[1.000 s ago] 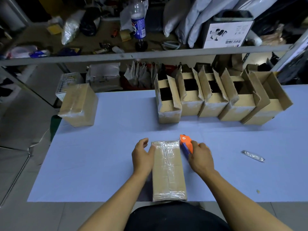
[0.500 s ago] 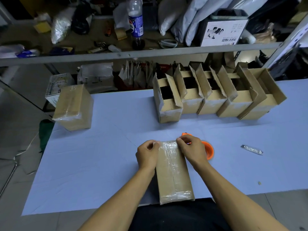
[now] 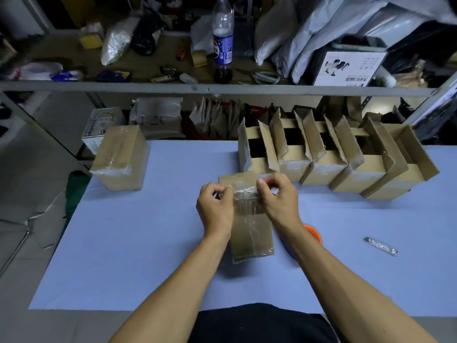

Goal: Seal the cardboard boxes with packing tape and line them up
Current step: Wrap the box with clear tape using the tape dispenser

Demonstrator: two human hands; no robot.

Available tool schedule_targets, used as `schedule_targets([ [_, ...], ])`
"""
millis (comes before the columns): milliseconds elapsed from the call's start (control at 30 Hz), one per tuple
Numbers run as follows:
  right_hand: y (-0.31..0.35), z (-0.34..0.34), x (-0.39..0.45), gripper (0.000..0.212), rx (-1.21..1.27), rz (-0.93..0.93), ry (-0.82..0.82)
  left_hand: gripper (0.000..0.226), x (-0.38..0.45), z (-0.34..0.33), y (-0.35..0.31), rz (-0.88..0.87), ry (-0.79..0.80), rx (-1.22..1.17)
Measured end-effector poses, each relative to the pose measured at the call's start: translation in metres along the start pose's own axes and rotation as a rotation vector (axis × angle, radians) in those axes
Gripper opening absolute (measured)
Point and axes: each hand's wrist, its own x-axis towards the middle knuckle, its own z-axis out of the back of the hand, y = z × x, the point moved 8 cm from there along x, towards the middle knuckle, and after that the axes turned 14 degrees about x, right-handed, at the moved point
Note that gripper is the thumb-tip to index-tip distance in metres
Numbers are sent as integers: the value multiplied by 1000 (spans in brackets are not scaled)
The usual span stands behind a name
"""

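A taped cardboard box (image 3: pixel 251 233) is tipped up at its far end in the middle of the blue table (image 3: pixel 138 243). My left hand (image 3: pixel 214 209) grips its left far edge with curled fingers. My right hand (image 3: pixel 279 198) pinches the shiny tape at its right far edge. The orange tape dispenser (image 3: pixel 312 232) lies on the table behind my right forearm, mostly hidden. Several open boxes (image 3: pixel 329 159) stand in a row at the back right. One sealed box (image 3: pixel 122 157) sits at the table's back left corner.
A small shiny strip (image 3: pixel 380 246) lies on the table to the right. A metal shelf rail (image 3: pixel 197 87) runs across behind the table, with a cola bottle (image 3: pixel 222 43), grey bags and clutter on it. Floor drops off to the left of the table.
My right hand put the orange dispenser down and came onto the box. Both hands lifted the box's far end and moved it away from me, toward the row of open boxes.
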Motion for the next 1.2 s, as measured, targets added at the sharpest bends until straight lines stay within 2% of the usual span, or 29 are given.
schedule_targets([
  [67,-2,2,4,20,-9,-9,0,16,1,-4,0,-50,10,16],
  [133,0,5,8,17,-52,4,0,10,0,-11,-2,-26,13,-12],
  [167,2,4,9,14,-98,14,6,13,-1,-15,-2,20,25,-38],
  [233,2,-3,5,10,-174,-9,21,34,-1,-25,-2,118,93,-91],
  [300,-3,-10,-1,26,-221,-112,28,45,-1,-34,-1,177,174,-91],
  [333,-5,-13,-1,31,-247,-158,31,48,-2,-36,2,209,209,-96],
  [400,-3,-17,5,27,-293,-188,59,52,-4,-40,9,287,261,-127],
  [467,0,-18,10,16,-303,-174,81,55,-1,-43,17,352,288,-121],
  [533,1,-14,13,19,-282,-133,75,56,4,-44,18,369,302,-87],
  [600,1,-11,15,26,-257,-98,72,48,5,-44,16,355,316,-70],
  [667,-2,-11,17,28,-203,-121,71,24,5,-43,9,322,314,-62],
  [733,-7,-14,16,26,-118,-162,109,12,8,-37,6,319,287,-79],
  [800,-7,-21,8,41,19,-182,202,11,14,-30,14,440,279,-102],
  [867,-7,-26,-1,57,110,-192,297,18,18,-25,26,604,364,-128],
  [933,-14,-26,-11,46,91,-201,302,22,14,-18,35,659,492,-86],
  [1033,-44,-28,-30,25,4,-254,225,32,-2,-20,58,580,600,-26],
  [1067,-55,-31,-38,26,-5,-279,230,36,-9,-21,70,523,594,-21],
  [1200,-83,-37,-62,35,15,-394,269,26,-44,-14,98,352,542,-35],
])
